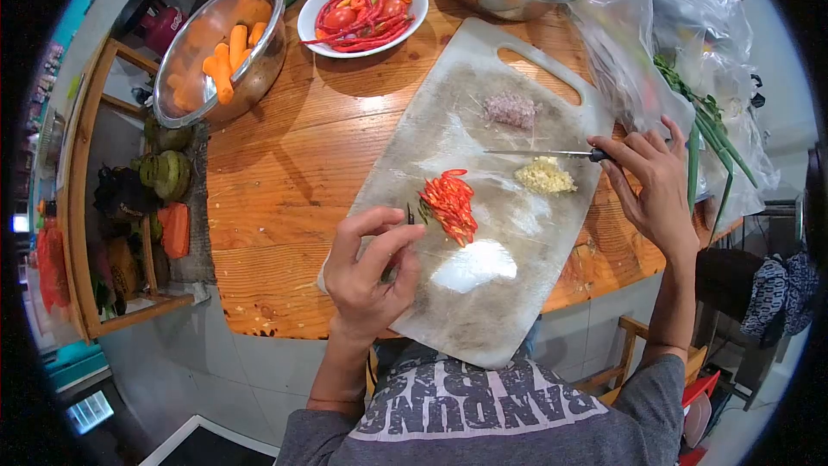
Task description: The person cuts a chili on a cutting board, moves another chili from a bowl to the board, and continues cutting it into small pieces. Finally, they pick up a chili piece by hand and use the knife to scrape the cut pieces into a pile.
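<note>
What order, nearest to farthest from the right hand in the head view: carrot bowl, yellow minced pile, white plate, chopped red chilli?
1. Yellow minced pile, right side of board
2. Chopped red chilli, middle of board
3. White plate, left of board's far end
4. Carrot bowl, table's far left

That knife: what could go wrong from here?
The knife in the right hand could drag the pale mince into the yellow mince, as its blade is between them. The near corner of the cutting board juts past the edge of the table, so pressing there might tip it.
</note>
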The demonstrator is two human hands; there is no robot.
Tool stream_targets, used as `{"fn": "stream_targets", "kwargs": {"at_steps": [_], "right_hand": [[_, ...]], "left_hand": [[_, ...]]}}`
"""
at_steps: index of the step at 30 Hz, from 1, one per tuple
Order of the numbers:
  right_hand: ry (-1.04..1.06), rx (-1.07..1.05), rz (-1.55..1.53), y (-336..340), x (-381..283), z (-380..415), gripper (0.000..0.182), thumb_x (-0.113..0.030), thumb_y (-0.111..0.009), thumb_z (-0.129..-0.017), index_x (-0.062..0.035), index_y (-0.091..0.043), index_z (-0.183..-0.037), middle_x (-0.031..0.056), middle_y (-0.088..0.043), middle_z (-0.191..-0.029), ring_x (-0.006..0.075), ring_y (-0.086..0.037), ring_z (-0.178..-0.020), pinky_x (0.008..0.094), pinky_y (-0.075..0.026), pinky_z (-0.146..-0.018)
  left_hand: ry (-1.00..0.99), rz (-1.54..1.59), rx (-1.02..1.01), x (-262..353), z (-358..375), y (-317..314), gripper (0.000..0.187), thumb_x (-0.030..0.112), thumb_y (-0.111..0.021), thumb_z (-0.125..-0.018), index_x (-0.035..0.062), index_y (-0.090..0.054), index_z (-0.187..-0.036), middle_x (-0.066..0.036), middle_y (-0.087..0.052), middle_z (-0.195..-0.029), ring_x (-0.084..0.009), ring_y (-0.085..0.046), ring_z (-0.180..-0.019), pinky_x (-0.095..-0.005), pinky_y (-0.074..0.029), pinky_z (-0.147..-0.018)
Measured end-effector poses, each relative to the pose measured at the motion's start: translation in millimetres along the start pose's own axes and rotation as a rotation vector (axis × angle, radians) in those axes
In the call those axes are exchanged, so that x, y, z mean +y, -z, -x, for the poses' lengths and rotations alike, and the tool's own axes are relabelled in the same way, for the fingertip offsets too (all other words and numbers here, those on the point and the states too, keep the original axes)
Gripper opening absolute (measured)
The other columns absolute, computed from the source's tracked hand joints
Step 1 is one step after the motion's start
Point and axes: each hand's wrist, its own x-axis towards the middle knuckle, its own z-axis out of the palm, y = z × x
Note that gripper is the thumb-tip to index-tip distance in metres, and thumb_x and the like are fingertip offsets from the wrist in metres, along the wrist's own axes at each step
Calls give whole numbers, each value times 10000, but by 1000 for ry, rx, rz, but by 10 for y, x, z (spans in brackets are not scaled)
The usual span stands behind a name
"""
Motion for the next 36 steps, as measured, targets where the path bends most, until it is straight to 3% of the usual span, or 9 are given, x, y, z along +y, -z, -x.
{"fn": "stream_targets", "kwargs": {"at_steps": [7,13,20,23,26,29,31,36], "right_hand": [[-29,84,37,-62,101,-25,255,-133,-682,-874,-150,-726,-1124,57,-579,-793,246,-575,-843,499,-318,-1082],[12,-14,-29,0,71,3,260,-131,-678,-878,-145,-723,-1134,54,-593,-809,246,-580,-851,481,-331,-1067],[-34,53,26,-40,151,-20,253,-128,-676,-879,-142,-729,-1125,61,-593,-808,250,-586,-863,488,-335,-1056],[-16,31,-13,-17,104,-21,244,-120,-672,-881,-137,-732,-1118,61,-603,-809,251,-587,-859,485,-337,-1053],[-6,-20,-50,6,61,-9,248,-112,-672,-879,-132,-732,-1119,64,-609,-809,253,-586,-854,476,-344,-1040],[-23,15,-22,-21,78,-29,254,-106,-677,-872,-128,-731,-1119,69,-598,-797,255,-581,-846,465,-353,-1019],[-32,83,10,-66,107,-35,255,-106,-680,-868,-126,-731,-1118,72,-584,-786,255,-575,-836,458,-358,-1005],[6,28,-50,-33,59,-17,262,-106,-682,-868,-119,-726,-1126,71,-581,-783,259,-563,-819,441,-363,-983]], "left_hand": [[7,-15,-26,-3,1,-5,294,-51,-723,-702,76,-754,-966,-101,-639,-1046,-191,-669,-783,-269,-558,-575],[24,-20,-37,14,-3,-9,280,-56,-721,-715,78,-754,-959,-97,-638,-1047,-178,-667,-778,-259,-556,-556],[30,-20,-38,13,-8,-16,283,-64,-727,-715,77,-754,-959,-95,-636,-1046,-173,-670,-785,-252,-552,-558],[149,7,-59,91,9,-10,243,-68,-696,-726,72,-725,-922,-105,-626,-1023,-247,-637,-927,-350,-532,-803],[137,-9,-62,93,4,-11,239,-66,-694,-729,71,-724,-923,-105,-625,-1026,-251,-640,-932,-352,-534,-807],[39,-32,-46,33,-18,-7,289,-70,-721,-705,77,-755,-951,-99,-638,-1037,-181,-677,-796,-260,-554,-567],[25,-29,-36,10,-15,-21,292,-70,-721,-702,77,-755,-951,-99,-639,-1038,-179,-675,-788,-261,-553,-562],[37,-40,-47,18,-6,-22,294,-70,-722,-698,77,-755,-950,-101,-638,-1047,-178,-671,-780,-260,-549,-551]]}}
